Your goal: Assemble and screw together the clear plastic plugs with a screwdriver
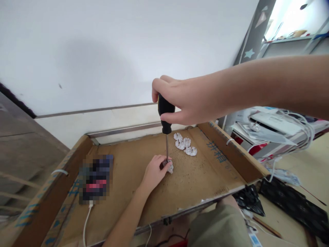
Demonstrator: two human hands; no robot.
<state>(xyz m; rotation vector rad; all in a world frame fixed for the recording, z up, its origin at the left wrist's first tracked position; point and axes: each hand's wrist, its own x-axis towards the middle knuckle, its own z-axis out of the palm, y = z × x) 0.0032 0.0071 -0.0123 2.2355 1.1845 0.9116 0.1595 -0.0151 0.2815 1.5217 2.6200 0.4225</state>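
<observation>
The right hand (185,101) is closed firmly around the grip of a black-handled steel screwdriver (165,115). The tool's long axis stands near vertical, with the tip at 6 o'clock from that hand. The tip meets a small white plastic plug piece (170,167). The left hand (154,171), the nearer of the two, pinches this piece against the cardboard-lined desk (123,171) near its centre. A cluster of similar white pieces (185,144) lies apart at 1 o'clock.

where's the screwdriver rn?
Head view, centre: screwdriver upright in right hand, tip on a white part held by left hand, beside loose white parts in the cardboard tray.
</observation>
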